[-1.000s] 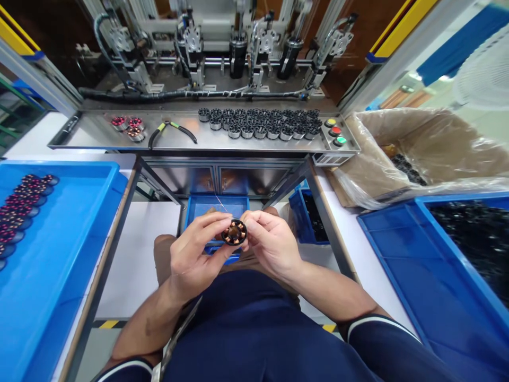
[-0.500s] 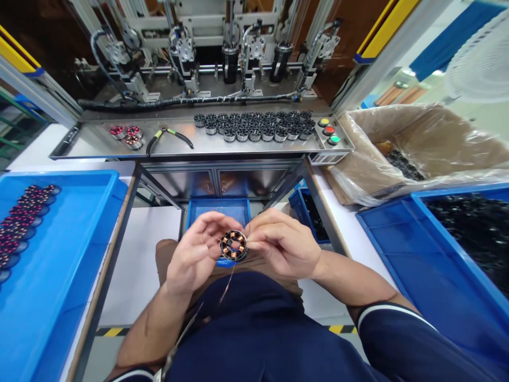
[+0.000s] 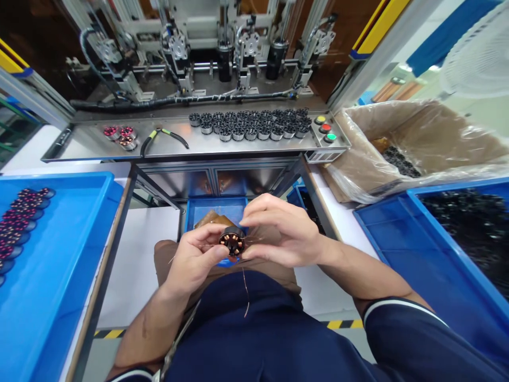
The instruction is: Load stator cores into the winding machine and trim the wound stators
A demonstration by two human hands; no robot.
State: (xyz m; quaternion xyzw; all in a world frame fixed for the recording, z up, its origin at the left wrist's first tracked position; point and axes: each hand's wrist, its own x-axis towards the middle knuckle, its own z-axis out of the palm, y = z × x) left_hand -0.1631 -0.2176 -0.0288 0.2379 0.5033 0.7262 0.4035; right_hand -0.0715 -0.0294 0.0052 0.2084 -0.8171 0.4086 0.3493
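Observation:
A round motor stator [image 3: 232, 241] with copper windings and a black rim is tilted in front of my lap. My left hand [image 3: 196, 257] grips it at its left side between thumb and fingers. Close by on the right, my right hand [image 3: 284, 233] has its thumb and fingers spread apart; whether the thumb tip touches the stator I cannot tell. Thin loose wire ends stick out on both sides of the stator, and one copper wire [image 3: 245, 292] hangs down over the dark blue shirt.
On the metal ledge [image 3: 167, 151] lie side cutters [image 3: 163, 137], red-wound stators [image 3: 127, 142] and rows of dark stators [image 3: 250, 132]. Control buttons [image 3: 326, 128] sit at its right. Blue trays [image 3: 91, 207] flank me; a plastic-lined carton [image 3: 358, 180] stands right.
The stator has turned in my left hand, whose thumb and fingers now pinch it. My right hand's fingers have spread apart from their pinch. The view has shifted slightly.

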